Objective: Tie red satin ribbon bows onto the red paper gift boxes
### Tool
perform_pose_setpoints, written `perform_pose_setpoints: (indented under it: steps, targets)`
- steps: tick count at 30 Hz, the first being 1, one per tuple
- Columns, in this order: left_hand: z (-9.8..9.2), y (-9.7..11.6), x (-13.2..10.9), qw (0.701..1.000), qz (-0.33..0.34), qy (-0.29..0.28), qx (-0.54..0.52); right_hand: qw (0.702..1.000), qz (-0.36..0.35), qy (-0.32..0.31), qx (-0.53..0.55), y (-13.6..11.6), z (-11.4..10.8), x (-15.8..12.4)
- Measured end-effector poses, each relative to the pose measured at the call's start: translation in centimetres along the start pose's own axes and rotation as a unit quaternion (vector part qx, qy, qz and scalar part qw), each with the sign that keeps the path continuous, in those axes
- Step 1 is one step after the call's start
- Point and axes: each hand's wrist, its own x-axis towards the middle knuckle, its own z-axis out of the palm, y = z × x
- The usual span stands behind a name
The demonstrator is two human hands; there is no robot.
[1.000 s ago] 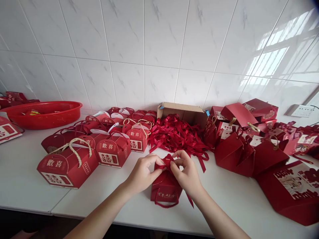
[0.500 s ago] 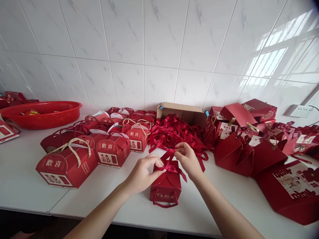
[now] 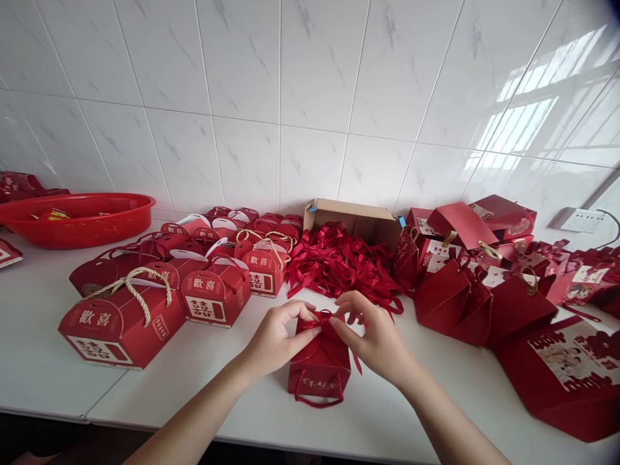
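A small red gift box (image 3: 320, 368) with a twisted rope handle hanging at its front stands on the white table before me. On its lid is a bow of red satin ribbon (image 3: 326, 327), mostly covered by my fingers; one tail hangs down the right side. My left hand (image 3: 281, 336) pinches the left part of the bow between thumb and forefinger. From the other side, the thumb and curled forefinger of my right hand (image 3: 375, 332) close on the ribbon near the knot. Behind the box spreads a heap of loose red ribbons (image 3: 343, 261).
The ribbons spill from a cardboard box (image 3: 358, 210) against the tiled wall. Several red gift boxes (image 3: 123, 323) with rope handles stand left, beyond them a red plastic basket (image 3: 87, 226). More red boxes and bags (image 3: 484, 297) crowd the right, below a socket strip (image 3: 578, 221).
My right hand has come down and turned inward, from a raised ribbon loop to the knot on the lid. The left hand keeps its pinch in nearly the same place.
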Motion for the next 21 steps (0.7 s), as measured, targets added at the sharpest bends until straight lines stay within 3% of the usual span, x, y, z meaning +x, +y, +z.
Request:
perform_pose_setpoints:
  steps: [6, 16, 21]
  targets:
    - [0.1, 0.1, -0.1, 1.0, 0.021, -0.014, 0.007, 0.994, -0.044, 0.013, -0.094, -0.2, 0.7, -0.4]
    - [-0.4, -0.2, 0.1, 0.999, -0.01, -0.033, -0.03, 0.987, -0.074, -0.027, -0.142, 0.0, 0.0, 0.4]
    - [-0.4, 0.1, 0.4, 0.998, -0.015, -0.052, -0.037, 0.994, -0.069, -0.018, -0.086, -0.1, 0.5, 0.9]
